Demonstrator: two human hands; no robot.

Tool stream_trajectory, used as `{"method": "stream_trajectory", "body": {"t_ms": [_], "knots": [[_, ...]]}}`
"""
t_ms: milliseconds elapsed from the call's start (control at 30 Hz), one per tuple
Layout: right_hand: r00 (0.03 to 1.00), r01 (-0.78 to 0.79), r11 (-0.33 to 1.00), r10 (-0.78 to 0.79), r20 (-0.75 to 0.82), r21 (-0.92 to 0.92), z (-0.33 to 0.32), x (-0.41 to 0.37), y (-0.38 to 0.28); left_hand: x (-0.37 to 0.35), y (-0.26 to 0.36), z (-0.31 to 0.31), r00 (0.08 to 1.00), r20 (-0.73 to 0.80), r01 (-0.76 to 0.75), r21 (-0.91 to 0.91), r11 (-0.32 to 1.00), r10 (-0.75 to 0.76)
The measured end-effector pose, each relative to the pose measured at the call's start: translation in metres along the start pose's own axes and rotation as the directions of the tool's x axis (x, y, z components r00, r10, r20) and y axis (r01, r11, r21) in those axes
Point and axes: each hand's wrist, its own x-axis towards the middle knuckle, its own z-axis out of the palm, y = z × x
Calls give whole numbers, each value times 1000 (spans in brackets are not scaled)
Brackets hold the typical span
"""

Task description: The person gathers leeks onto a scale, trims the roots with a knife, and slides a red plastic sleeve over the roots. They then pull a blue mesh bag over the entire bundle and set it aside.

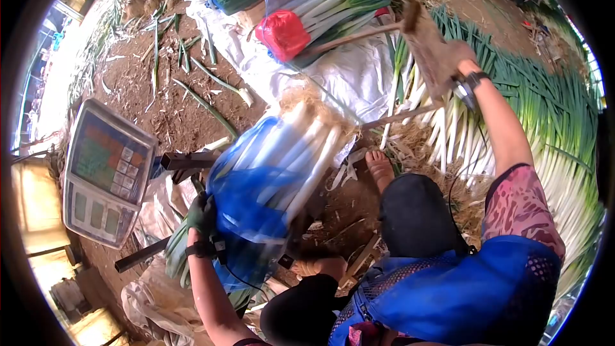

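A bundle of long green onions (307, 147) lies in front of me, roots pointing away, partly wrapped in a blue plastic bag (246, 202). My left hand (202, 213), in a dark glove, is closed on the left edge of this bag. Out to the right, my right hand (456, 56) is raised and closed round a brown, board-like piece (430, 57), blurred by motion. Two thin bars reach from that piece toward the bundle, one of them near its roots. The fingers of my right hand are smeared.
A scale (106, 173) with a keypad stands at the left, dark metal bars (144, 253) beside it. Bagged onions (346, 6) and a red bundle (283, 33) lie on white sheeting (224, 45) ahead. A long row of loose onions (538, 115) fills the right.
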Motion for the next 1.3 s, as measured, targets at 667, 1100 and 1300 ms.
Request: {"method": "stream_trajectory", "body": {"t_ms": [667, 1100, 1300], "knots": [[793, -598, 672, 575, 201, 436, 95, -228, 209, -123, 247, -99, 932, -359, -281, -645, 711, 44], [559, 739, 51, -605, -568, 672, -158, -359, -58, -191, 453, 89, 912, 6, -273, -738, 618, 410], [800, -112, -539, -547, -246, 835, -157, -332, -12, -234, 437, 82, 923, -147, -349, -712, 609, 357]]}}
